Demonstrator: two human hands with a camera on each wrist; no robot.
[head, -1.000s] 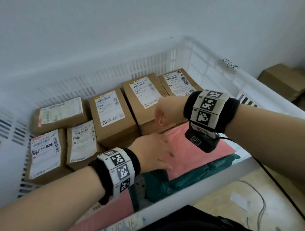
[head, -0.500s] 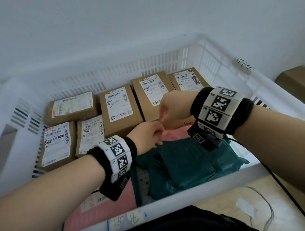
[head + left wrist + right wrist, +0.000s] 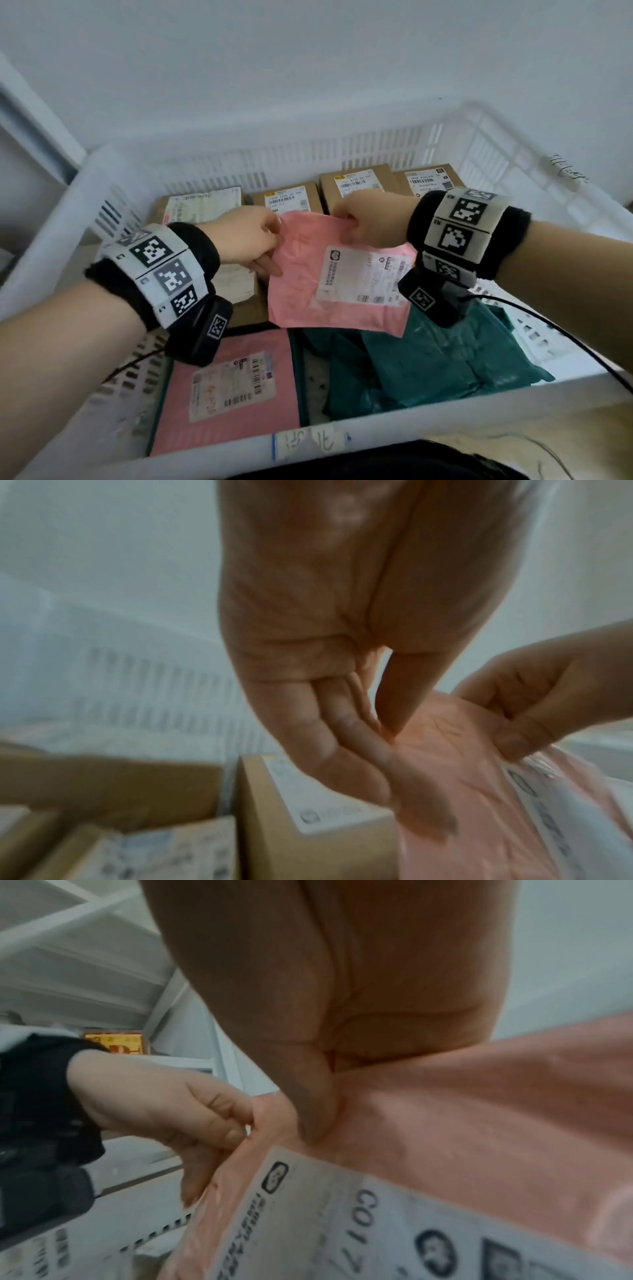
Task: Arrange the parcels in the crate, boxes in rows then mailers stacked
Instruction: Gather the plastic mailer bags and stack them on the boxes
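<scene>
Above the crate [image 3: 404,431], held up off the teal mailers [image 3: 445,363]: pink mailer [image 3: 308,274], left hand [image 3: 250,240] and right hand [image 3: 373,222] each pinching a top corner. Boxes [image 3: 359,185] already in rows behind. Could slip or fold on lowering; limp film, thin corner pinches. Might land askew beside second pink mailer [image 3: 284,394].

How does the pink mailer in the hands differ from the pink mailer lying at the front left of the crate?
The held pink mailer hangs lifted, pinched by the left hand and right hand; the lying pink mailer rests flat, untouched. The held one looks crumpled; the lying one smooth. Both bear a white label.
</scene>
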